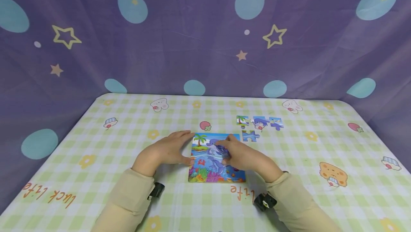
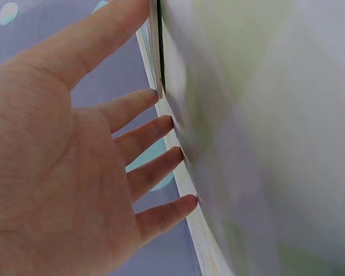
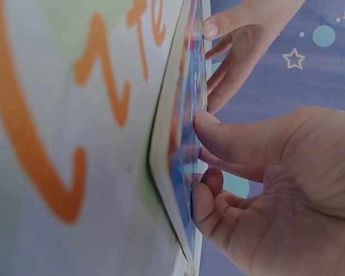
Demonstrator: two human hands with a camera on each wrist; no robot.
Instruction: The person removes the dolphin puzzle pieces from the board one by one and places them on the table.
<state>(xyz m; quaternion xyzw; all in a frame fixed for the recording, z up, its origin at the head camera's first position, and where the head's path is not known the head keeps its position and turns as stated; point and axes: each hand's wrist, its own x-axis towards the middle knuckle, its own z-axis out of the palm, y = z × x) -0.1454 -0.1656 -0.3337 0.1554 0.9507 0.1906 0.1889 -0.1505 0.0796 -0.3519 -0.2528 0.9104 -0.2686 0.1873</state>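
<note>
A jigsaw puzzle board [image 1: 200,175] lies flat on the tablecloth, with a palm tree, dolphins, a crab and coral on it. My left hand [image 1: 170,150] spreads along its left side, thumb at the edge and index fingertip by the top left corner. In the left wrist view, the other fingertips of this left hand [image 2: 75,149] touch down beside the board. My right hand [image 1: 242,153] reaches over the right half, thumb and index finger pinching a dark blue puzzle piece [image 1: 222,150] at the picture's surface. Its remaining fingers curl in the right wrist view.
Beyond the board's top right corner lie several loose pieces: a palm tree piece [image 1: 242,119], a dolphin piece [image 1: 260,121], a blue piece [image 1: 276,122] and another piece [image 1: 250,136] close to the board. A purple curtain [image 1: 205,39] hangs behind the table.
</note>
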